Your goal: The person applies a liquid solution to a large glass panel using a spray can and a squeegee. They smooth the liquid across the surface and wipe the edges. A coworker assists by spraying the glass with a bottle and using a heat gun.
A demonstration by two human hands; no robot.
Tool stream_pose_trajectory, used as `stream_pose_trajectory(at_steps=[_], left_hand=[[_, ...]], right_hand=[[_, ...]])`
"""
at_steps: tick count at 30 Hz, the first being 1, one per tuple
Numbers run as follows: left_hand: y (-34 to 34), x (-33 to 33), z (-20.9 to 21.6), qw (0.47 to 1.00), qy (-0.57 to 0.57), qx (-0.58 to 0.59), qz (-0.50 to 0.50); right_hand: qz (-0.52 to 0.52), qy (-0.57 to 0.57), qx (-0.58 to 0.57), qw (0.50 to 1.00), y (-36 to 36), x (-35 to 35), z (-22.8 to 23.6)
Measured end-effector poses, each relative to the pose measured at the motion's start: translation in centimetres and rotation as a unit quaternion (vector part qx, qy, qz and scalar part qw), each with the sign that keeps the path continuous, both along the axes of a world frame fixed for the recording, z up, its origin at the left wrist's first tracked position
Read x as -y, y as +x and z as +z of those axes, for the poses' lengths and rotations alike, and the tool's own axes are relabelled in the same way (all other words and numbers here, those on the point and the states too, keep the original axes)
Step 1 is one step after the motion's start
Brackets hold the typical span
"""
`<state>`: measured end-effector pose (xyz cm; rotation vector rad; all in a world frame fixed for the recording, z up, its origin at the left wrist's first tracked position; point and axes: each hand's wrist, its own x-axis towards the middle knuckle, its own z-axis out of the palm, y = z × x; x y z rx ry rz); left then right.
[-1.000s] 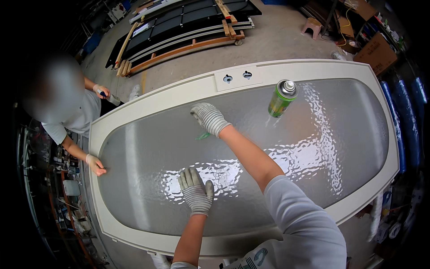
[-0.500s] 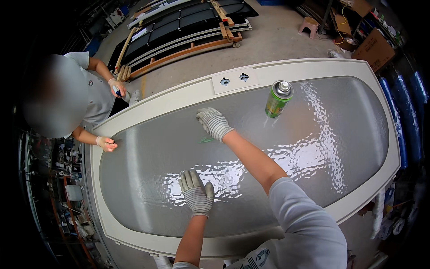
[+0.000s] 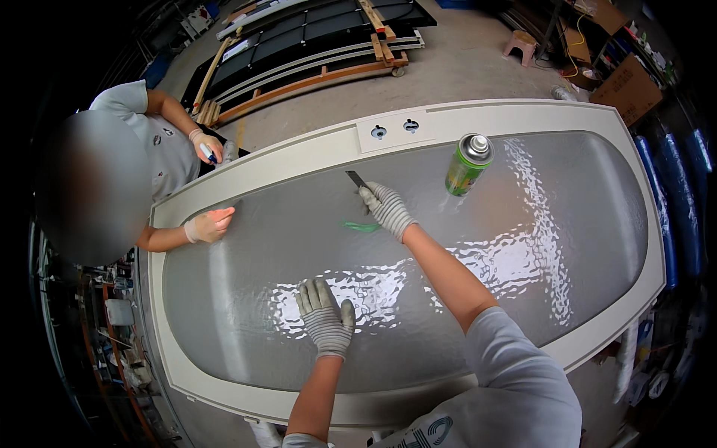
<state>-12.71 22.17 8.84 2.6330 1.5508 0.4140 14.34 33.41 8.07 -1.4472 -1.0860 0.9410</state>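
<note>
A white-framed panel [image 3: 246, 184] with a large rounded pane of grey rippled glass [image 3: 258, 254] lies in front of me. My left hand [image 3: 325, 317], in a pale striped work glove, rests flat on the glass with its fingers stretched out. In my right hand [image 3: 388, 207], gloved the same way, I grip a narrow flat dark-grey blade [image 3: 355, 178] that sticks out toward the far side. Just left of that hand a green streak [image 3: 361, 226] shows on the glass. A green spray can [image 3: 469, 166] stands upright on the pane, right of my right hand.
At the left edge a co-worker's hand [image 3: 212, 225] hovers by the frame; their other hand [image 3: 208, 148] holds a blue-and-white marker. Two cut-outs sit in a white plate [image 3: 396, 133] on the frame. Beyond are a loaded cart [image 3: 314, 81], a stool [image 3: 520, 46] and a cardboard box [image 3: 626, 88].
My right hand has shifted right and turned; the blade now shows in it. The co-worker's near hand has moved inward over the pane's edge. My left hand has stayed nearly in place.
</note>
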Motion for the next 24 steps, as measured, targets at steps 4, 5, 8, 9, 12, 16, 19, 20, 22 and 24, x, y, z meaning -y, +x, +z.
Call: stream_pose_trajectory(at_steps=[4, 5, 8, 9, 12, 16, 19, 20, 22, 24], left_hand=[[-0.6, -0.4, -0.9, 0.995, 0.019, 0.100, 0.003], [-1.1, -0.2, -1.3, 0.987, -0.009, 0.160, 0.010], [-1.2, 0.4, -1.9, 0.957, 0.019, 0.287, 0.024], [-1.2, -0.1, -2.4, 0.964, 0.015, 0.262, -0.028], [-1.6, -1.3, -3.1, 0.968, 0.042, 0.197, -0.151], [-1.8, -1.0, -3.3, 0.966, 0.072, 0.213, -0.131], [-1.1, -0.7, -1.6, 0.973, 0.015, 0.202, -0.111], [-1.7, -0.7, -2.7, 0.971, 0.007, 0.212, -0.112], [-0.5, -0.3, -1.4, 0.976, 0.030, 0.210, -0.050], [-0.6, -0.2, -1.7, 0.982, 0.012, 0.187, -0.021]], right_hand=[[0.170, -0.079, -0.046, 0.981, -0.9, 4.3, 0.3], [0.245, -0.094, 0.014, 0.965, -1.9, 5.5, 0.7], [0.420, -0.102, 0.285, 0.855, -5.0, 7.8, 3.6], [0.435, -0.086, 0.317, 0.838, -5.9, 8.3, 3.6], [0.478, -0.060, 0.383, 0.788, -7.3, 8.9, 4.2], [0.444, -0.087, 0.366, 0.813, -5.0, 7.9, 5.1], [0.110, -0.198, 0.050, 0.973, -1.0, 6.2, 2.7], [0.013, -0.170, -0.015, 0.985, 0.2, 5.3, 1.3], [-0.090, -0.151, -0.054, 0.983, 1.4, 3.4, 0.6], [-0.107, -0.173, -0.003, 0.979, 1.6, 1.5, 0.8]])
